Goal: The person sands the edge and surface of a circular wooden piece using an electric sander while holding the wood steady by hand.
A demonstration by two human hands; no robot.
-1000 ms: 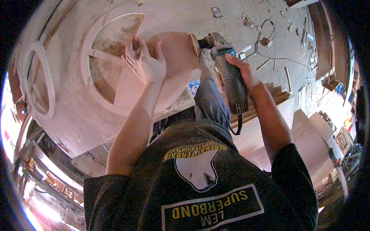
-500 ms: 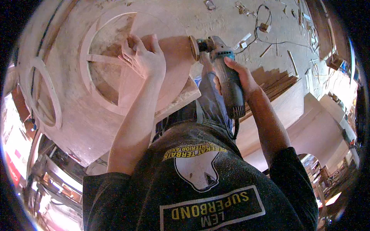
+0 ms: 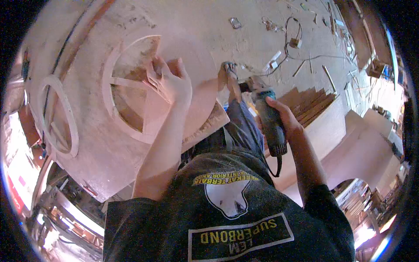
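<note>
My right hand [image 3: 284,114] is wrapped round the body of an angle grinder [image 3: 271,124], its head pointing away from me and its cord hanging towards my waist. The grinder's head stands a little right of the curved edge of a pale round wooden panel [image 3: 198,83]; its disc is hard to make out. At the panel's straight edge, my left hand [image 3: 171,84] has its fingers curled over and its thumb lying on the surface. A wooden ring with a crossbar [image 3: 110,96] shows beyond the panel on the left, partly hidden by my wrist.
An oval wooden frame [image 3: 72,126] lies at far left. A thick board [image 3: 207,124] sits beneath the panel, by my legs. To the right is a stack of boards [image 3: 314,111]. A cord [image 3: 286,41] and wood scraps [image 3: 298,68] lie on the floor; a foot [image 3: 229,70] shows ahead.
The grinder has moved right and back from the panel's curved edge, where its disc was before. My left hand keeps its place on the panel. The whole view has shifted slightly.
</note>
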